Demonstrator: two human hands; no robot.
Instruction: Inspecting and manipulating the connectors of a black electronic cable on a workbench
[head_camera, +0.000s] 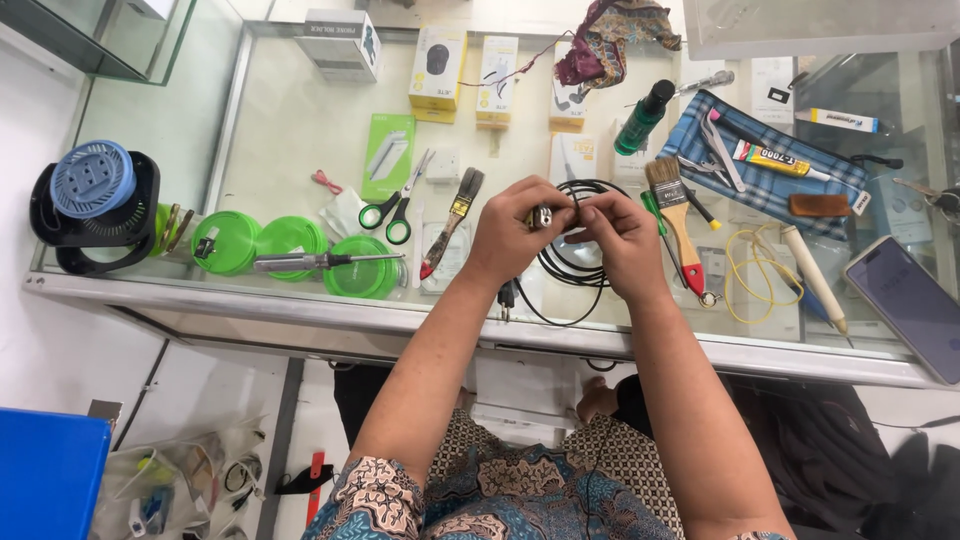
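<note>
Two hands meet above the glass desk (300, 300): left hand (512, 235) and right hand (622, 240) pinch a small silver metal connector (542, 215) on a coiled black cable (570, 262), mid-fitting; steadiness needed next.

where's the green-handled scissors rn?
In the head view, the green-handled scissors lie on the glass counter left of the left hand, between the green round lids and the dark paintbrush.

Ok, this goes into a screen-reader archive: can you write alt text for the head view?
Two bare hands, left hand and right hand, pinch a small metal plug on a coiled black cable above a glass counter strewn with scissors, paintbrushes and green lids.
</note>
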